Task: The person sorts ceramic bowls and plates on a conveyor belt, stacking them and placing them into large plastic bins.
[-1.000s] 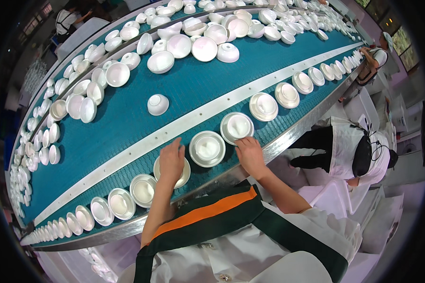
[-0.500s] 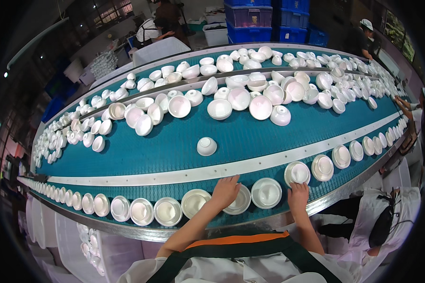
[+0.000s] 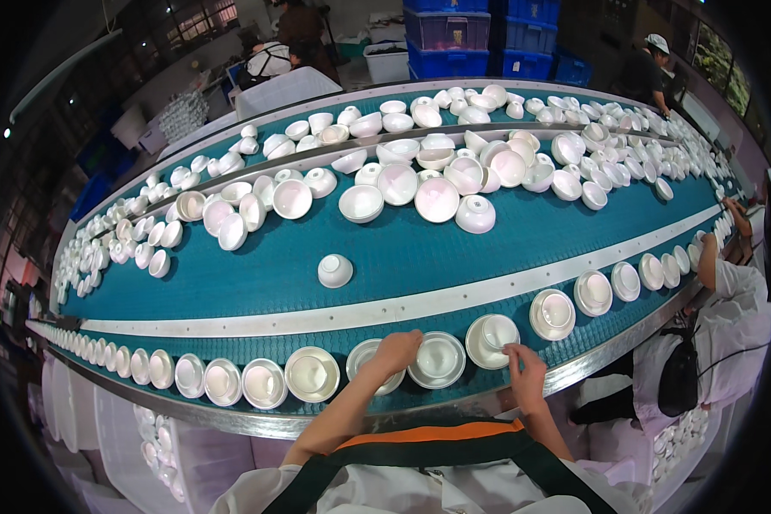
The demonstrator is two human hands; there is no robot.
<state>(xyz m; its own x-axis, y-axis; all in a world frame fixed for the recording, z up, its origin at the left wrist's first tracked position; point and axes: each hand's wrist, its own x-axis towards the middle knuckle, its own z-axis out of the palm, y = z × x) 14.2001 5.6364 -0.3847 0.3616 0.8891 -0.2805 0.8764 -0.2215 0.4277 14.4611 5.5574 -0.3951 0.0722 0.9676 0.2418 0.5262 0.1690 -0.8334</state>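
A row of round white dishes with smaller white bowls in them lines the narrow green belt in front of me. My right hand (image 3: 524, 370) pinches the near rim of a small white bowl (image 3: 499, 331), which sits tilted and off-centre in a wider white dish (image 3: 480, 353). To its left stands another dish with a bowl nested in it (image 3: 437, 364). My left hand (image 3: 398, 351) reaches over a partly covered dish (image 3: 361, 355), its fingers extended toward the nested pair's rim. Whether those fingertips touch the rim is unclear.
Beyond a white rail (image 3: 317, 323), a wide green belt (image 3: 257, 287) carries many loose white bowls and one lone upturned bowl (image 3: 335, 271). A metal edge (image 3: 454, 407) borders the near side. A co-worker's arm (image 3: 708, 261) reaches the row at right. Blue crates (image 3: 527, 38) stand behind.
Bowls and dishes on both belts have shifted left. My right hand has come nearer and taken the small bowl's rim; that bowl now tilts. My left hand has drawn slightly left and nearer.
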